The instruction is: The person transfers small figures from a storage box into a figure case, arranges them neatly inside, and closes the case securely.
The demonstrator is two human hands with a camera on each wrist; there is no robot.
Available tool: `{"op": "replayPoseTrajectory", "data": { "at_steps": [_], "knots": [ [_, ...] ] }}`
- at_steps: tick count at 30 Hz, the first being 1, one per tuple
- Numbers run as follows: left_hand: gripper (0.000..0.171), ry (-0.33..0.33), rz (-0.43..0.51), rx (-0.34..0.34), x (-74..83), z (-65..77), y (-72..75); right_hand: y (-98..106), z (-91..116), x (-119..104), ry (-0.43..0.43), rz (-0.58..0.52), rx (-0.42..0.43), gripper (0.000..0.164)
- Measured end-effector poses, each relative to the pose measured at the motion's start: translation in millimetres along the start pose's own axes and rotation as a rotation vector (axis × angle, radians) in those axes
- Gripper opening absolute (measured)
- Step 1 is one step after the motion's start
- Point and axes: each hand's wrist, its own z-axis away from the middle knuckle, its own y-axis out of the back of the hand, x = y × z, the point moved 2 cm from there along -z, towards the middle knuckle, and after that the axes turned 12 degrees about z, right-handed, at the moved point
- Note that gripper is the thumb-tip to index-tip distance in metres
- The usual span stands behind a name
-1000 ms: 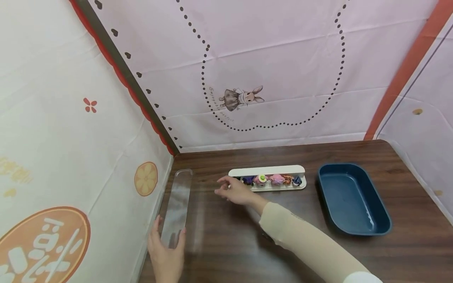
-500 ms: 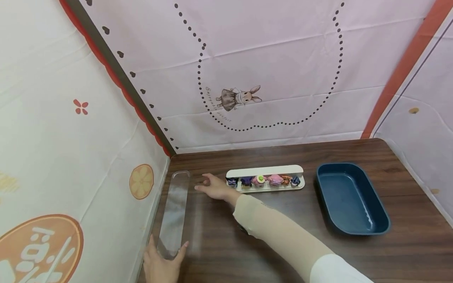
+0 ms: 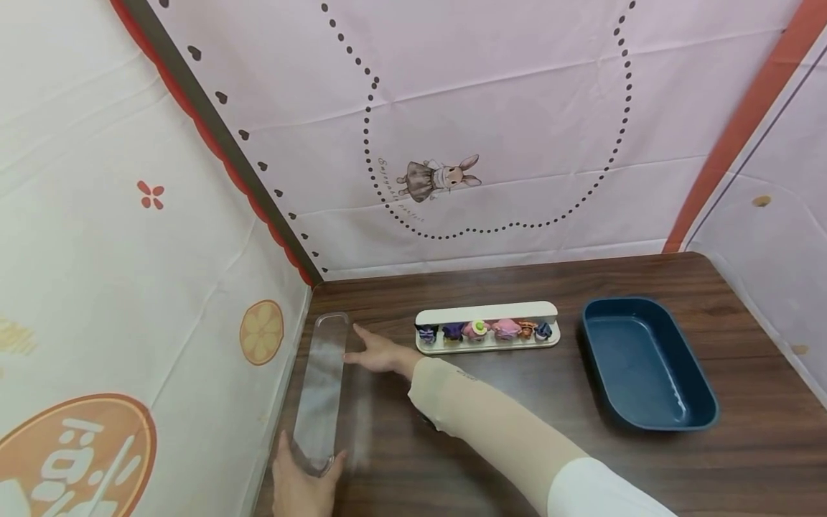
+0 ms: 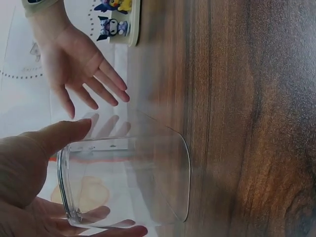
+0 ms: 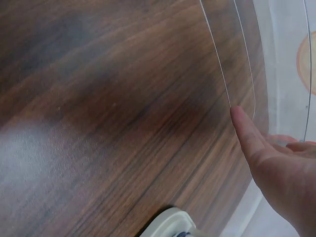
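Observation:
A long clear plastic cover (image 3: 321, 391) with rounded ends lies on the table's left side, close to the wall cloth. My left hand (image 3: 301, 487) holds its near end, thumb on one side and fingers on the other, as the left wrist view shows (image 4: 29, 173). Toward the far end, my right hand (image 3: 382, 354) reaches in from the right with fingers extended and spread. One fingertip (image 5: 238, 112) is right at the cover's side edge in the right wrist view.
Right of the cover, a white display stand (image 3: 486, 313) holds a row of several small figurines (image 3: 506, 329). A dark blue basin (image 3: 636, 341) stands farther right on the wooden table (image 3: 465, 467). Printed cloth (image 3: 517, 129) hangs behind and at both sides.
My right hand has moved left from in front of the stand to the cover's side. My left hand has drawn back toward me and taken hold of the cover's near end.

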Motion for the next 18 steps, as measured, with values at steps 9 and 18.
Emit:
{"op": "replayPoseTrajectory", "data": {
  "at_steps": [9,18],
  "knots": [
    [0.105,0.009,0.03,0.07,2.3,3.5,5.6,-6,5,0,0.019,-0.055,-0.043,0.09],
    [0.104,-0.073,0.038,0.128,25.4,12.2,27.5,20,10,-9,0.085,-0.077,0.148,0.084]
  ]
}}
